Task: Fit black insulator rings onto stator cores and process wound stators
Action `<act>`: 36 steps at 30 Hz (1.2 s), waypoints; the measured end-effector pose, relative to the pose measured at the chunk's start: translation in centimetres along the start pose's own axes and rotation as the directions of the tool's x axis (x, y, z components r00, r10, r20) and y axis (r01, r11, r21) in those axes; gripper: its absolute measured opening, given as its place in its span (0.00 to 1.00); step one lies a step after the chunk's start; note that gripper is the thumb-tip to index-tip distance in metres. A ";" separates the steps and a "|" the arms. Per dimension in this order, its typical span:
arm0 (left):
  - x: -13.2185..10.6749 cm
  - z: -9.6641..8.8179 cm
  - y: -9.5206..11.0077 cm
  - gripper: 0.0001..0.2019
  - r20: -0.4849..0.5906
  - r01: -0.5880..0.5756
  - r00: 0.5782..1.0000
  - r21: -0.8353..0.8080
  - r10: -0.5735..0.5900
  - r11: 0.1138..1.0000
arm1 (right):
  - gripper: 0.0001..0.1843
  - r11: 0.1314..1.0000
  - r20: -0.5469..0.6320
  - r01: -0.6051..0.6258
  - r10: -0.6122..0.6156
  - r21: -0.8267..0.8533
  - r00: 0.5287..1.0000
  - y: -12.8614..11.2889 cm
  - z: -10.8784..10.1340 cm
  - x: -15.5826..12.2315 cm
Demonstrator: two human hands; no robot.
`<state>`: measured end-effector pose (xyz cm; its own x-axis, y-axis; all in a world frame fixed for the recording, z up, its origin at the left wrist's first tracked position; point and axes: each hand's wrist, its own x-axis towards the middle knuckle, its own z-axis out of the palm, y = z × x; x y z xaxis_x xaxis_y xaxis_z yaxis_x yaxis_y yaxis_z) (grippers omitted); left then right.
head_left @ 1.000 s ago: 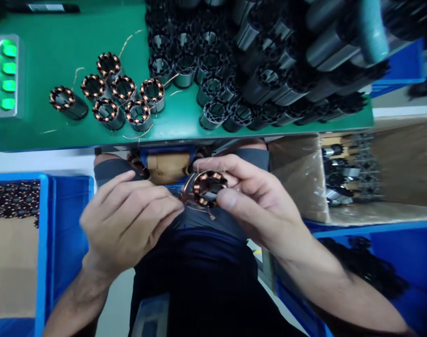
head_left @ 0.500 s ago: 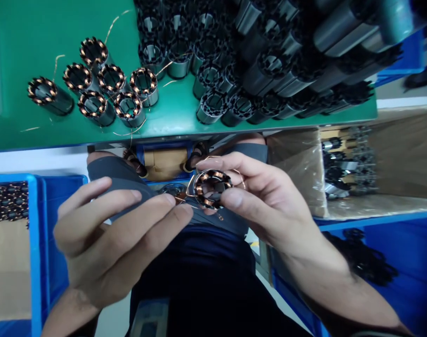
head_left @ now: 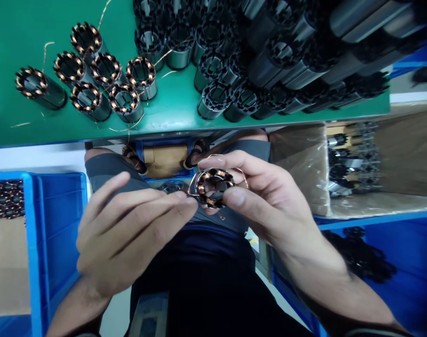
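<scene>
My right hand [head_left: 266, 201] grips a small black stator wound with copper coils [head_left: 213, 186], held over my lap between thumb and fingers. My left hand [head_left: 129, 234] reaches in from the left, its fingertips pinched together on a thin copper wire [head_left: 191, 193] that leads off the stator's left side. Loose wire loops curl round the stator. Several wound stators [head_left: 104, 84] stand on the green bench mat [head_left: 171, 105] above my hands.
A dense cluster of unwound black stator cores [head_left: 269, 61] fills the mat's right half. A blue bin [head_left: 41, 234] with cardboard and wound parts sits at the left. A cardboard box [head_left: 375, 164] of parts and another blue bin [head_left: 392, 262] lie at the right.
My left hand drew away from the stator, fingers loosened, then came back and pinched the wire beside it. The view shifted slightly; the right hand kept its hold.
</scene>
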<state>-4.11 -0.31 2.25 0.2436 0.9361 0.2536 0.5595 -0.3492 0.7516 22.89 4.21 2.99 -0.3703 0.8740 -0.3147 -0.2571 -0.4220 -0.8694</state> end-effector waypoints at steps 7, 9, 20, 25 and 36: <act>0.3 5.3 -4.0 0.07 0.110 -0.033 0.994 0.079 0.024 0.996 | 0.25 1.000 -0.036 -0.004 0.005 0.013 0.999 -0.4 -1.0 -0.7; 0.0 5.3 -4.2 0.04 0.063 0.128 0.990 -0.062 -0.124 0.990 | 0.25 0.999 -0.044 -0.006 0.004 -0.049 0.999 -0.4 -0.9 -1.0; 1.6 4.5 0.4 0.03 0.002 0.197 0.970 -0.583 -0.241 0.788 | 0.24 0.985 0.017 0.040 -0.038 -0.168 0.999 0.2 -0.2 -0.8; 0.1 6.0 -2.0 0.09 0.070 0.330 0.924 -0.640 -0.376 0.694 | 0.18 0.996 0.091 0.033 -0.026 -0.079 0.996 -0.2 -0.7 -1.6; 1.4 3.8 0.0 0.03 0.095 0.227 0.969 -0.695 -0.226 0.683 | 0.23 0.976 0.082 0.082 -0.067 -0.203 0.994 1.1 -0.1 -1.6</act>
<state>-0.79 0.81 0.25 0.1847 0.9826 0.0181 -0.1130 0.0029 0.9936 23.29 2.36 2.48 -0.4237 0.8777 -0.2237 -0.1002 -0.2908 -0.9515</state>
